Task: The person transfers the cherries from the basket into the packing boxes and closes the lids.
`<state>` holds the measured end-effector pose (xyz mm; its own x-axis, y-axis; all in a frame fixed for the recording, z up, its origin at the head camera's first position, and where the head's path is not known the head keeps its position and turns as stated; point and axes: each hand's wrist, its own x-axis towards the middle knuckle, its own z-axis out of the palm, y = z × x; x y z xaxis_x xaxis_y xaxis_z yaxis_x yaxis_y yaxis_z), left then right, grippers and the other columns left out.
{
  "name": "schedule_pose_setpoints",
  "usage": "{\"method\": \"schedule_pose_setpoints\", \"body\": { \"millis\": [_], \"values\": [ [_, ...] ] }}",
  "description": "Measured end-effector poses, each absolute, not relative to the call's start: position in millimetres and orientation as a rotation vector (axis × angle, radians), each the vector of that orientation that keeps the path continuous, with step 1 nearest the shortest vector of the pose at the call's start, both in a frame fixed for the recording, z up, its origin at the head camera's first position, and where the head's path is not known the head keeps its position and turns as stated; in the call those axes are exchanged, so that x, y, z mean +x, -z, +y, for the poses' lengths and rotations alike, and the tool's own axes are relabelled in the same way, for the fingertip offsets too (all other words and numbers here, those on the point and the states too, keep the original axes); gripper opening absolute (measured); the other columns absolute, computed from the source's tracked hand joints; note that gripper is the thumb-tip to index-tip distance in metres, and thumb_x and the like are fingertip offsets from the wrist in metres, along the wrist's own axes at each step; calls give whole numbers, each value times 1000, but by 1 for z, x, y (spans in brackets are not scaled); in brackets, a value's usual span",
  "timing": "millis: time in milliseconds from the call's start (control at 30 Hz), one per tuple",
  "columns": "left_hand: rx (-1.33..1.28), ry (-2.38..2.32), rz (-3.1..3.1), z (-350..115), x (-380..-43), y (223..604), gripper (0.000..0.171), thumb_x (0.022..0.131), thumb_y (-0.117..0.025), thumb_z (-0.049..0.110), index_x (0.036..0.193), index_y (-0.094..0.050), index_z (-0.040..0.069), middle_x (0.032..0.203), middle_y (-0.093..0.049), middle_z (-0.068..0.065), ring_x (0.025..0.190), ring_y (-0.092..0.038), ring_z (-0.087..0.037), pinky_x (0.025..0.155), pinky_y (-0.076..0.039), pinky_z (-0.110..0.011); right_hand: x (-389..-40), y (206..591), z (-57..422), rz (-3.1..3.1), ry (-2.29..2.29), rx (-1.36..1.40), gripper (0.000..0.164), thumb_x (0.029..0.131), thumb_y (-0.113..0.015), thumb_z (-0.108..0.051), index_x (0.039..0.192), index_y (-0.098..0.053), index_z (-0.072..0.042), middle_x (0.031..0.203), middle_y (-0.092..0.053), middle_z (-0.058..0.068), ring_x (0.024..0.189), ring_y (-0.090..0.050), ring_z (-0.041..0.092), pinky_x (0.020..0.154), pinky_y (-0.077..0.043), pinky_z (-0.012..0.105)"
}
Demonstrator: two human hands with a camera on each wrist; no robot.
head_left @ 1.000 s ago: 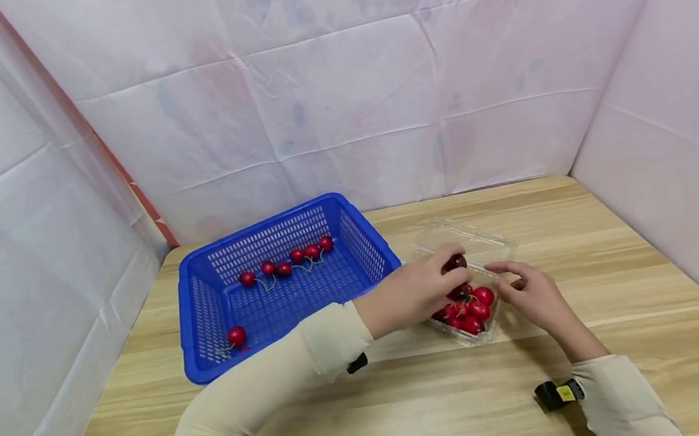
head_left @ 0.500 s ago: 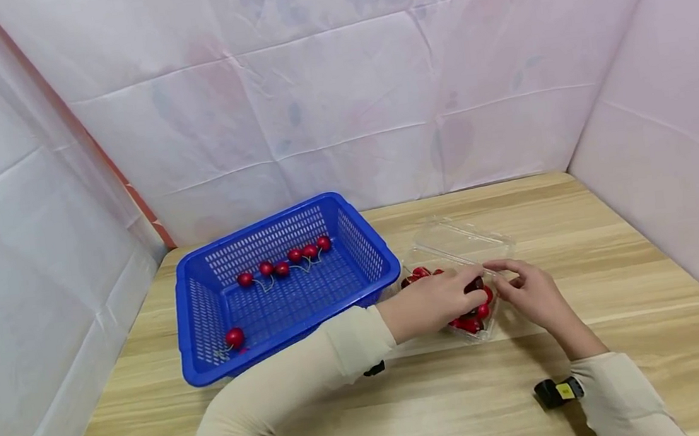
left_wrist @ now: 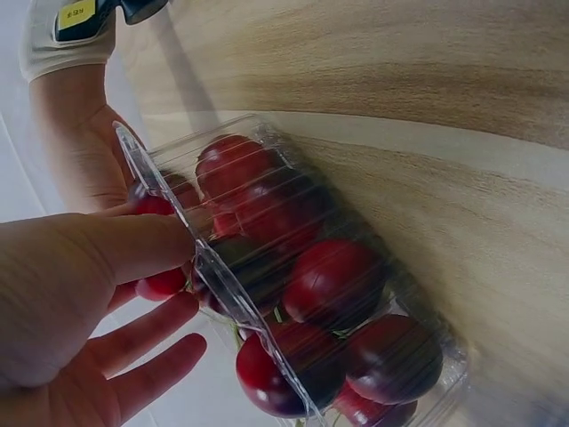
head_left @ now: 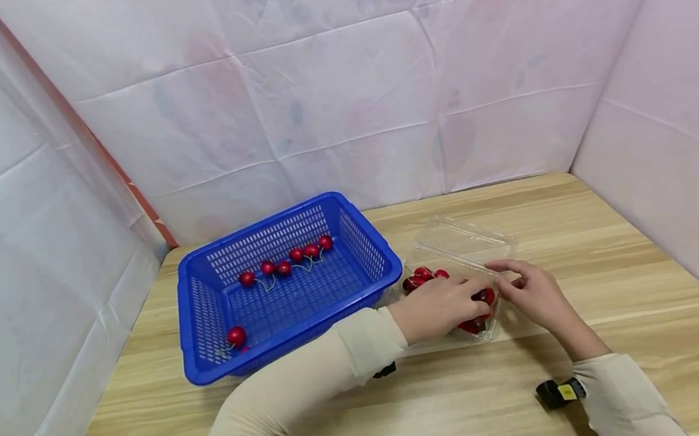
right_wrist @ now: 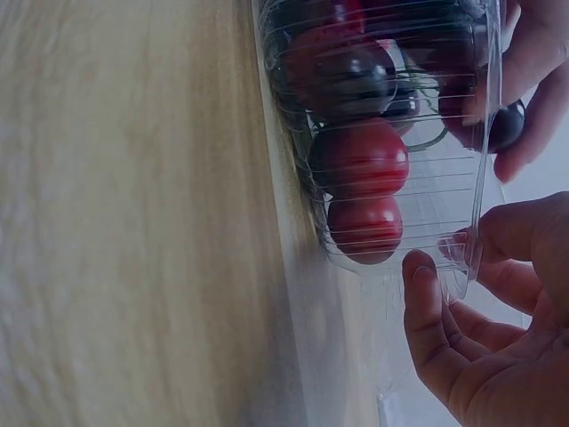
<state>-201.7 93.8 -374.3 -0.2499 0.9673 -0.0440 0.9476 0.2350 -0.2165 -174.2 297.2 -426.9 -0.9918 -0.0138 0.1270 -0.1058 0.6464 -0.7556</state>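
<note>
A clear plastic box holds several dark red cherries. My left hand reaches over its near left side, with thumb and fingers inside the rim. In the right wrist view, a dark cherry sits between the left fingers, low among the others; palm and knuckles hide part of the contents in the head view. At the box's right end my right hand pinches the rim between thumb and fingers.
To the left stands a blue perforated basket. A row of cherries lies along its back, and another cherry is near its front left corner. The box's clear lid lies folded back behind it.
My left hand, holding dark cherries above the box a second ago, has lowered and moved slightly right into it. The right hand stays at the rim.
</note>
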Motion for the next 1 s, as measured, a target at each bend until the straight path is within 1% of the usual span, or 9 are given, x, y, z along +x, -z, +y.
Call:
{"method": "schedule_pose_setpoints", "body": {
  "millis": [133,233,333,467,567,700,833,1000],
  "values": [
    [-1858,-350,-2411,96,-202,375,35,98,-52,21,131,-59,31,145,-43,0,121,-52,-17,92,-48,-26,-174,427,297,-2750,-1273,104,34,98,-52,-15,128,-57,-2,103,-64,26,72,-65,18,48,-40,26],
    [-1861,-346,-2446,95,-202,375,37,99,-52,21,134,-57,32,147,-42,0,124,-50,-19,97,-46,-28,-174,428,297,-2752,-1270,103,33,98,-52,-15,128,-58,-2,106,-63,26,71,-64,17,47,-39,26],
    [-1857,-291,-2474,95,-203,375,38,99,-53,20,135,-55,27,147,-43,-2,126,-50,-19,101,-43,-28,-174,428,297,-2752,-1269,104,33,97,-52,-14,127,-58,-2,105,-63,25,69,-62,14,47,-39,26],
    [-1832,-296,-2459,96,-203,374,36,98,-54,21,134,-56,20,139,-52,-2,125,-51,-17,102,-42,-26,-174,427,297,-2744,-1273,104,32,97,-52,-13,127,-58,-1,102,-64,25,70,-63,14,49,-40,26],
    [-1816,-353,-2442,97,-202,374,35,98,-54,23,133,-58,17,132,-58,0,123,-53,-15,102,-41,-25,-174,428,297,-2737,-1280,100,32,97,-53,-12,126,-58,-1,101,-64,25,70,-64,15,48,-40,26],
    [-1801,-374,-2443,98,-203,375,34,98,-55,25,130,-60,18,129,-60,2,121,-54,-14,102,-41,-24,-174,428,297,-2734,-1285,95,32,96,-53,-12,126,-59,-1,101,-64,25,70,-63,14,48,-40,26],
    [-1783,-341,-2457,99,-204,377,33,96,-57,33,127,-63,20,123,-64,4,116,-56,-12,99,-43,-23,-174,428,297,-2734,-1273,94,32,96,-53,-11,126,-59,-1,98,-65,24,68,-62,11,48,-39,26],
    [-1766,-322,-2486,99,-202,377,36,95,-58,39,127,-63,23,122,-63,5,114,-56,-11,98,-44,-23,-174,428,296,-2735,-1261,100,32,96,-52,-11,126,-59,-1,103,-64,25,68,-62,11,47,-39,26]
  ]
}}
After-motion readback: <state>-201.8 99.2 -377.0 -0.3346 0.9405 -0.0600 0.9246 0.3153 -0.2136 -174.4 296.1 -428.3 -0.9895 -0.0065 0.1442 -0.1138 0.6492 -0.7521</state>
